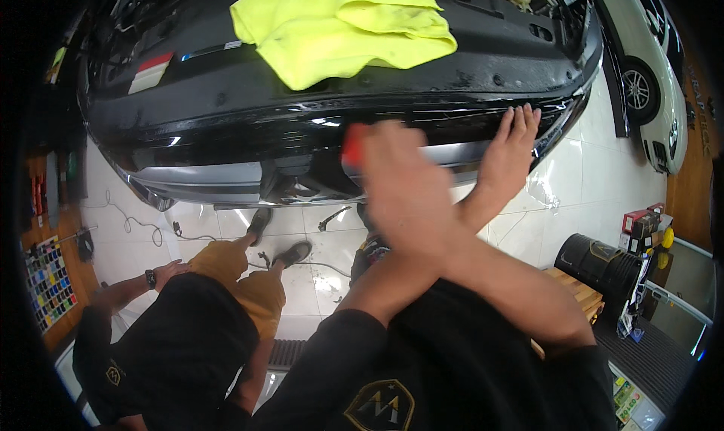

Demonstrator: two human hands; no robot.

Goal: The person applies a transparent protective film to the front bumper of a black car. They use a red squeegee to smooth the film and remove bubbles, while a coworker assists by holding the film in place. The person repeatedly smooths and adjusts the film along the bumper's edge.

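Note:
My forearms cross, the right over the left. My right hand (403, 190), smeared by motion, is closed on a red squeegee (353, 146) against the glossy black car bumper (317, 133). Farther right, my left hand (513, 148) rests open on the bumper, fingertips stretched out near its upper edge. A bright yellow cloth (343, 31) lies crumpled on the black panel (204, 80) above the bumper. On that panel's left side are a red-and-white squeegee (151, 73) and a slim blue-and-silver tool (211, 50).
At my left stands a person in a black shirt (177, 348) and tan shorts. A cable (136, 221) runs over the white tiled floor (302, 303). To the right are a black drum (596, 257), a wooden stool (577, 291) and a white car (641, 69).

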